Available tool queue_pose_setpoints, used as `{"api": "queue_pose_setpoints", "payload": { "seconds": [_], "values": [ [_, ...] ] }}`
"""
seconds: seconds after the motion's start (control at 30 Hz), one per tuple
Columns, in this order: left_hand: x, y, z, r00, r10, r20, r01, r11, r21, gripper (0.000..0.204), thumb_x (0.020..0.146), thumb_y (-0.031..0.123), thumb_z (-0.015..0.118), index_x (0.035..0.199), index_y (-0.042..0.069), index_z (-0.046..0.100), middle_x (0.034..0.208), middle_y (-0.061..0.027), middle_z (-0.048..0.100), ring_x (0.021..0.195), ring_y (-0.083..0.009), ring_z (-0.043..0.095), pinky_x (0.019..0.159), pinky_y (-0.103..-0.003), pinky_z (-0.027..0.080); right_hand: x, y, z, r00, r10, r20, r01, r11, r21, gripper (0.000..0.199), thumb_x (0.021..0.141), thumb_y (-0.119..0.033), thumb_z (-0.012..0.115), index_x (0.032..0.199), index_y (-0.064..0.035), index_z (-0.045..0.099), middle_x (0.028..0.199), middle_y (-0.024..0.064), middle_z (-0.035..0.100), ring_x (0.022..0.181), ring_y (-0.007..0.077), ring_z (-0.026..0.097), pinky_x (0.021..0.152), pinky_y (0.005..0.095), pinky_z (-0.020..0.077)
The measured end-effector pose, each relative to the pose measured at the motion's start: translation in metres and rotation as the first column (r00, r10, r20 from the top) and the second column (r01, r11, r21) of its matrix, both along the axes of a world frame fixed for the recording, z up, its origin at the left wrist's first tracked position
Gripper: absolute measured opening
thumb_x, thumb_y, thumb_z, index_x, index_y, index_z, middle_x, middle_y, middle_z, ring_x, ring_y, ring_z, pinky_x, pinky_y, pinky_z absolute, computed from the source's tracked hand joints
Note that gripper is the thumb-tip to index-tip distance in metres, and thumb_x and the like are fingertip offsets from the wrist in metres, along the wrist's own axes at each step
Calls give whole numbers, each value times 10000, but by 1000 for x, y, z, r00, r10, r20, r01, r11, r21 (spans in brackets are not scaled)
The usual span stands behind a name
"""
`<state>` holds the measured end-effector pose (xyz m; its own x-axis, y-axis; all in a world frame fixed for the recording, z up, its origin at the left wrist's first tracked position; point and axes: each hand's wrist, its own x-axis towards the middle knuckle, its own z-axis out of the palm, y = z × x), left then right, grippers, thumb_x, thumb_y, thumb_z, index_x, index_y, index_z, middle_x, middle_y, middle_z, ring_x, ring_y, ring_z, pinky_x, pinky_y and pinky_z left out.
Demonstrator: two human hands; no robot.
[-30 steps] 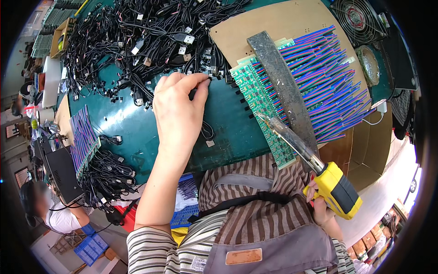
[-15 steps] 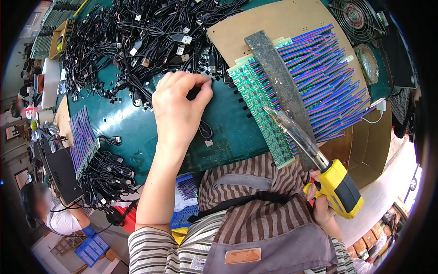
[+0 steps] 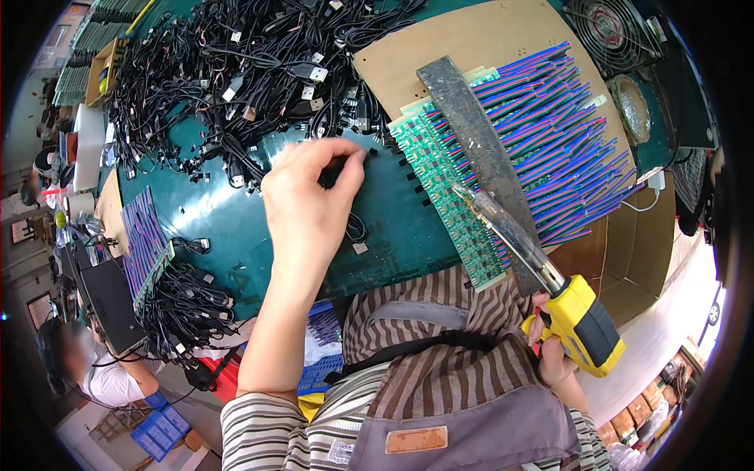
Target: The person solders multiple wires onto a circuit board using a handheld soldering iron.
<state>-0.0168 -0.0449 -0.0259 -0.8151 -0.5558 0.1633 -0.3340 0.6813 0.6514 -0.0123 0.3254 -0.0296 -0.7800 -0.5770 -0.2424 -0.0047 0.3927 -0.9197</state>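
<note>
My left hand (image 3: 310,188) hovers over the green table, thumb and forefinger pinched together. At their tips a small black piece (image 3: 372,152) shows; its kind is too small to tell. My right hand (image 3: 550,353) is wrapped round the yellow and black handle of a soldering gun (image 3: 585,326). The gun's tip points up and left, over a panel of green circuit boards (image 3: 448,188). Small black pieces stick out along the panel's left edge. Bundles of blue, red and black wires (image 3: 558,149) run from its right side. A dark metal bar (image 3: 475,118) lies across the panel.
Tangled black USB cables (image 3: 267,63) cover the far side of the green table (image 3: 212,212). More cables (image 3: 184,306) hang from a wired board at left. A brown sheet (image 3: 393,55) lies under the panel. A fan (image 3: 609,31) stands far right; a person (image 3: 110,381) sits at left.
My left hand has moved slightly nearer to me, still pinched. The soldering gun and my right hand stay almost where they were.
</note>
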Motion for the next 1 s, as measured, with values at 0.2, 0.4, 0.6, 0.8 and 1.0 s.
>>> {"api": "queue_pose_setpoints", "payload": {
  "seconds": [0.2, 0.4, 0.6, 0.8, 1.0],
  "values": [
    [22, 41, 33, 982, -10, 188, -155, 518, 841, 104, 837, 8, 682, 900, -73, 696, 852, -117, 721, 757, -133, 683, 720, -232, 542, -6, -11, 18, 995, -44, -87, 50, 997, 60, 253, 826, -286, 616, 816, -39, 675, 744, 81, 643, 660, 264, 627, 632, 334, 509],
    [8, 40, 29, 979, -63, 195, -139, 498, 856, 141, 817, 37, 708, 896, -80, 711, 844, -134, 725, 767, -142, 694, 734, -244, 553, 9, 9, -11, 985, -130, -116, 126, 991, -42, 272, 778, -257, 650, 857, 1, 679, 777, 134, 662, 699, 319, 659, 672, 373, 545],
    [8, 40, 25, 973, -58, 223, -160, 529, 834, 142, 814, 38, 712, 896, -77, 716, 828, -128, 725, 739, -134, 686, 713, -237, 546, 7, 0, -6, 984, -123, -125, 125, 992, 12, 299, 742, -250, 671, 867, 22, 670, 802, 151, 663, 701, 337, 666, 688, 383, 560],
    [6, 24, 35, 949, -133, 285, -170, 546, 820, 142, 809, 37, 721, 887, -81, 708, 820, -126, 724, 722, -123, 679, 707, -234, 546, 3, -2, -1, 986, -99, -135, 105, 994, 31, 316, 731, -254, 673, 871, 29, 668, 811, 156, 664, 716, 340, 673, 690, 389, 561],
    [11, 33, 36, 972, -78, 220, -130, 601, 789, 145, 834, 50, 699, 906, -76, 708, 834, -120, 727, 745, -107, 681, 704, -231, 545, -27, -32, 15, 886, 28, -463, -82, 992, -98, 320, 737, -263, 678, 871, 28, 667, 818, 155, 666, 723, 343, 672, 696, 386, 559]
  ]
}}
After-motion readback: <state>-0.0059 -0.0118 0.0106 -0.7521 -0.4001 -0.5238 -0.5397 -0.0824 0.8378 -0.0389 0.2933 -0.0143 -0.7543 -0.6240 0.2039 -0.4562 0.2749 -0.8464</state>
